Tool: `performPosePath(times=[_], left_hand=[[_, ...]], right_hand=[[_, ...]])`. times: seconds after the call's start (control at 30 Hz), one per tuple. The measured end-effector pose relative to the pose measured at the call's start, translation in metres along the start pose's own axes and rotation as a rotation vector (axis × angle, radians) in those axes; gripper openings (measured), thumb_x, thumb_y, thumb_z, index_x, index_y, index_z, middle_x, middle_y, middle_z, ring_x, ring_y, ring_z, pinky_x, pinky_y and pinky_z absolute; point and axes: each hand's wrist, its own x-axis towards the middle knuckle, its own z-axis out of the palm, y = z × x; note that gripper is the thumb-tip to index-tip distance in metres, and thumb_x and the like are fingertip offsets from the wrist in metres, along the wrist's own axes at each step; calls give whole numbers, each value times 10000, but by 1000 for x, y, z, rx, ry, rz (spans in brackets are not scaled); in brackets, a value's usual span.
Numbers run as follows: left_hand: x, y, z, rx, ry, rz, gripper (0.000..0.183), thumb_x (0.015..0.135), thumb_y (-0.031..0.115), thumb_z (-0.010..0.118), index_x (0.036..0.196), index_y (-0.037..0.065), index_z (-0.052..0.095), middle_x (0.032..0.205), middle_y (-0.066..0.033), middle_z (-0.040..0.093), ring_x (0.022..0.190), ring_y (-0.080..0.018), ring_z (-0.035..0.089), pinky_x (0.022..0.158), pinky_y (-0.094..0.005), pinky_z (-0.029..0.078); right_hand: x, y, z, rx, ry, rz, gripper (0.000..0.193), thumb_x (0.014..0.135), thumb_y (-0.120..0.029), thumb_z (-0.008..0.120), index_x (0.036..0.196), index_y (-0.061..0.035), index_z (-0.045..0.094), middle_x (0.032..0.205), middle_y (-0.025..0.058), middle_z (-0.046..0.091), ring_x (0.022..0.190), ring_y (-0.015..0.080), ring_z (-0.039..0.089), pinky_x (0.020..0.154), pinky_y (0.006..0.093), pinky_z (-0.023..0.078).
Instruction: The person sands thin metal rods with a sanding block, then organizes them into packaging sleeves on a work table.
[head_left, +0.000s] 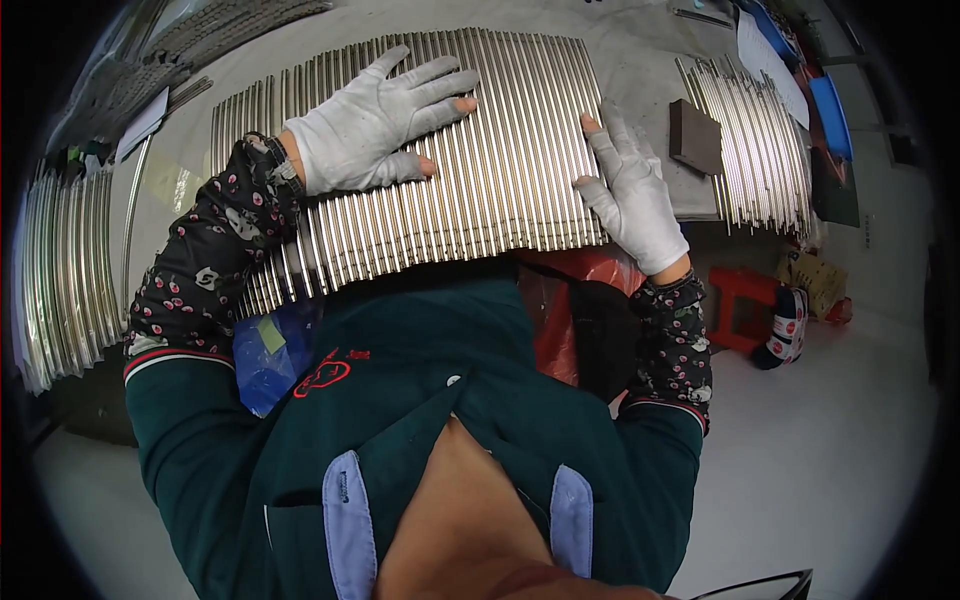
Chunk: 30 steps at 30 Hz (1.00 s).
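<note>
A wide row of shiny metal rods (490, 150) lies side by side on the table, their near ends reaching the front edge. My left hand (375, 125), in a white glove with some fingertips bare, rests flat on top of the row at its left part, fingers spread. At the row's right end my right hand (632, 190), gloved the same way, lies with its fingers stretched out and its thumb and forefinger against the outermost rods. Neither hand grips a rod. A dark brown rectangular block (695, 137) sits just right of my right hand.
Another group of rods (765, 150) lies to the right, beside blue trays (830, 118). Wrapped rods (65, 270) stand at the far left, with more bundles (220, 30) at the back left. A red stool (742, 308) is on the floor at right.
</note>
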Motion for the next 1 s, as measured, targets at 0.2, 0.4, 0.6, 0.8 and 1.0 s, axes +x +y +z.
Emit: performPosePath(times=[0.2,0.4,0.6,0.8,1.0], left_hand=[[2,-3,-3,35,-44,-1,767,948,635,264,1534,146,197,1574,-153,215,1458,-355,189,1171,-562,69],[-6,-11,4,-112,-2,-39,720,946,595,317,1502,141,277,1543,-176,265,1430,-368,248,1151,-582,123],[-27,-25,15,-155,-87,-177,698,963,592,283,1514,164,264,1533,-200,276,1428,-397,237,1162,-560,81],[-58,-38,26,-142,-91,-320,686,967,593,254,1505,167,288,1541,-189,266,1417,-400,259,1159,-564,95],[-69,-38,25,-208,30,-413,695,967,624,212,1507,191,277,1509,-192,317,1375,-410,332,1145,-586,164]], right_hand=[[1,-1,-4,-58,-24,-1,675,880,-357,586,1457,-93,355,1493,239,317,1342,458,352,1121,539,272],[15,-3,-4,-75,-138,-168,740,826,-419,607,1439,-76,375,1465,247,333,1381,416,292,1151,558,140],[45,-1,19,66,-257,-232,781,812,-482,612,1419,-37,402,1483,271,311,1413,413,241,1157,562,94],[72,-12,42,142,-293,-304,783,835,-524,577,1410,-20,410,1503,264,299,1435,399,207,1159,569,40],[83,-11,-20,449,-141,-429,695,720,-335,756,1278,-1,510,1339,253,475,1268,416,451,1060,541,333]])
